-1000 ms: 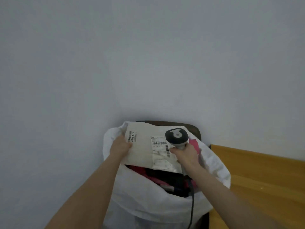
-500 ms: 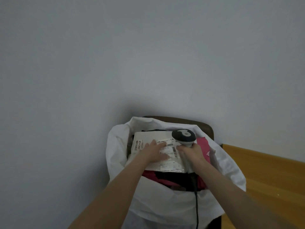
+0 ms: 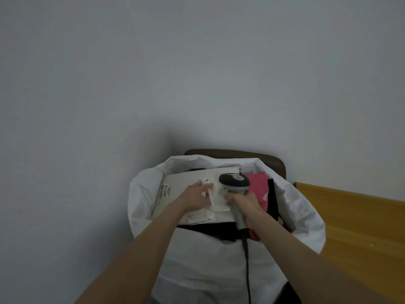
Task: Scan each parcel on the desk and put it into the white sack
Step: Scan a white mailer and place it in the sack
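- We find the parcel lying flat in the mouth of the white sack, on top of darker contents and beside a pink packet; its long axis appears to run left to right across the opening
- The left hand lies directly on the parcel's upper face, fingers straight and spread, pressing rather than gripping; it is the hand nearer the parcel's middle
- The right hand is clamped round the handle of the scanner, whose head sits over the parcel's right edge; its cable hangs down the sack's front
- The hands sit just beside each other; we cannot tell whether they touch
- Our judgement: the parcel is as good as delivered; the left hand need only lift off, and both hands turn right towards the desk; whether more parcels wait there we cannot tell
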Tool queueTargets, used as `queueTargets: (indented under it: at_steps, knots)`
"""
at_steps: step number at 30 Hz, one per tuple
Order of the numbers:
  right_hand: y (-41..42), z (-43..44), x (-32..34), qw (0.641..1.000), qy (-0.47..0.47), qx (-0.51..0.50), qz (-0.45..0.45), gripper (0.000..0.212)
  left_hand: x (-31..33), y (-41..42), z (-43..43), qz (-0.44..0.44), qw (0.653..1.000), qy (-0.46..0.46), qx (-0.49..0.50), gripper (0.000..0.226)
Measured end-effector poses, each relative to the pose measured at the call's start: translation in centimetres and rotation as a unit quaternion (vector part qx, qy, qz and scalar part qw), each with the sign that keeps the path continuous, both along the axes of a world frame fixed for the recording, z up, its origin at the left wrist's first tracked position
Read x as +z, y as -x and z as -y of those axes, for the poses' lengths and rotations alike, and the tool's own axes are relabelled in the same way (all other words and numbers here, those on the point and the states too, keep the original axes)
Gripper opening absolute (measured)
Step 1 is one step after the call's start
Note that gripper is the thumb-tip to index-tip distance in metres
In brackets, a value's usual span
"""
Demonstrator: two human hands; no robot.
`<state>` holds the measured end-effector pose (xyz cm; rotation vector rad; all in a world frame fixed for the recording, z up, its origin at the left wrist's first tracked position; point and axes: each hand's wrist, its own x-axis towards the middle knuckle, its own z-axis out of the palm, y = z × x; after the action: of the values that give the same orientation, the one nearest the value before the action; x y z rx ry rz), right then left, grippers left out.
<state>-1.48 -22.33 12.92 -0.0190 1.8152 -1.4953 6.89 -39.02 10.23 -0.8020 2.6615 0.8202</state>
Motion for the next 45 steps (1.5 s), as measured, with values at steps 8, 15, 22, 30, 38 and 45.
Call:
queueTargets:
  at_steps: [8, 15, 22, 30, 38, 45]
  knots:
    - [0.6, -2.7, 1.1, 0.994, 0.004, -0.106, 0.001, 0.021, -2.0, -1.6, -0.4, 0.086, 0.990, 0.110, -0.015, 0.080]
    - [0.0, -5.5, 0.7, 0.991, -0.036, -0.127, -0.015, 0.032, -1.3, 0.5, -0.9, 0.053, 0.996, 0.051, -0.056, 0.089]
    - [-0.4, -8.0, 1.8, 0.982, -0.056, -0.178, -0.015, 0.011, -3.3, -0.5, -1.2, 0.126, 0.982, 0.125, -0.070, 0.078]
    - [-2.9, -9.8, 2.5, 0.991, -0.011, -0.129, 0.021, 0.006, -0.9, -1.4, -3.9, 0.010, 0.988, 0.141, -0.067, 0.066]
    - [-6.3, -12.2, 0.1, 0.993, -0.018, -0.093, -0.068, 0.012, 0.6, -8.7, -9.4, -0.039, 0.983, 0.139, -0.116, 0.066]
    - [-9.0, -16.8, -1.0, 0.995, -0.060, 0.019, -0.081, 0.028, 3.6, -12.8, -14.2, -0.011, 0.992, -0.018, -0.125, 0.016]
